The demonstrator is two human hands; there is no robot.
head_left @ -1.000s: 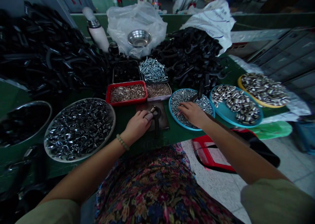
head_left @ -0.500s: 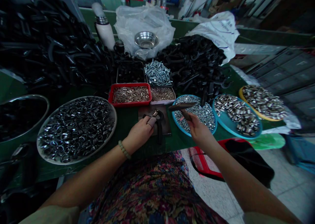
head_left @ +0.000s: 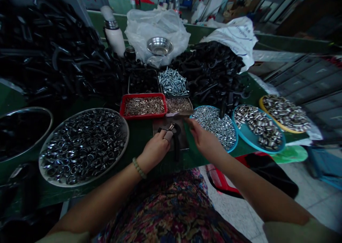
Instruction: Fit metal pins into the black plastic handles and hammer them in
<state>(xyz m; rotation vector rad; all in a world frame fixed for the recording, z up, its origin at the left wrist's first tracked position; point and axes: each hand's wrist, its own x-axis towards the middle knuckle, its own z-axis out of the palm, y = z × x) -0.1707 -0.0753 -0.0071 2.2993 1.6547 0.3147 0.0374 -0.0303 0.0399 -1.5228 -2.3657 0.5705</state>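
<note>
My left hand (head_left: 157, 147) is closed around one end of a black curved part (head_left: 176, 143) that lies on a dark metal plate (head_left: 184, 142). A small shiny metal sleeve (head_left: 171, 127) stands out at my left fingertips, against that part. My right hand (head_left: 203, 138) grips a hammer (head_left: 183, 113) by its handle, mostly hidden in the fist. The hammer's head is slightly blurred and hangs above and to the right of the sleeve, apart from it, in front of the small tray.
Around the plate stand a red tray of pins (head_left: 144, 117), a white tray of small pieces (head_left: 173, 114), a tray of bolts (head_left: 173, 82), a blue basin of small metal parts (head_left: 216, 125), another blue basin (head_left: 248, 138) with sleeves, and a large tray of rings (head_left: 42, 164). Black parts (head_left: 211, 68) pile behind.
My right hand has swung the hammer left, from over the blue basin to near the metal plate. My left hand keeps its hold on the black part. The view has shifted slightly.
</note>
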